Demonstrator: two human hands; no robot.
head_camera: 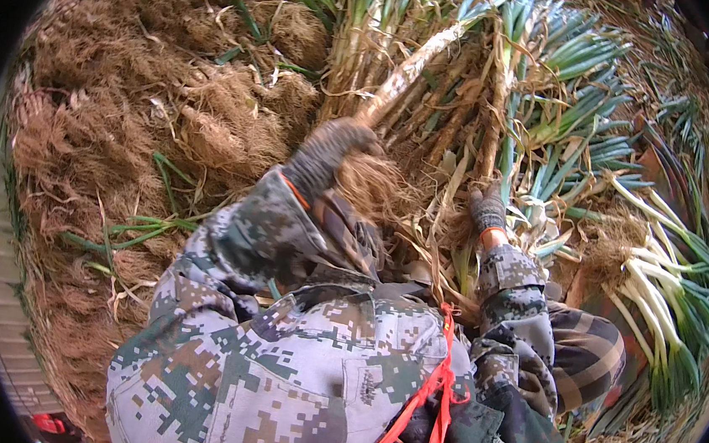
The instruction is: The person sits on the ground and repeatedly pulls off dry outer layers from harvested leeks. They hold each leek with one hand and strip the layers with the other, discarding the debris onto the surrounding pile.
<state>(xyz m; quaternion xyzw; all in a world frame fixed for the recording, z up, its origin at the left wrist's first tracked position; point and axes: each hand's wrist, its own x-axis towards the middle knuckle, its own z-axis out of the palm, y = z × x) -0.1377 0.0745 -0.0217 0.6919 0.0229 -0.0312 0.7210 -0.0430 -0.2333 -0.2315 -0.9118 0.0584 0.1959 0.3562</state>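
Observation:
My left hand (334, 153), in a dark knitted glove with an orange cuff edge, is closed around the lower end of a long green onion stalk (413, 68). Its brown fibrous roots (373, 185) hang below the fist, and the stalk slants up to the right. My right hand (488, 209), gloved alike, grips the base of another unpeeled green onion (494, 132) that stands nearly upright in the view. Between and beyond both hands lies a thick pile of green onions (448, 125) with dry brown outer leaves. Part of the right hand's fingers is hidden.
A large heap of rooted green onions (143, 108) fills the left side. To the right lie white, cleaned green onions (659, 280) with green tops, near my plaid-covered knee (586, 352). Red straps (442, 381) hang at my front. A red object (49, 424) sits at lower left.

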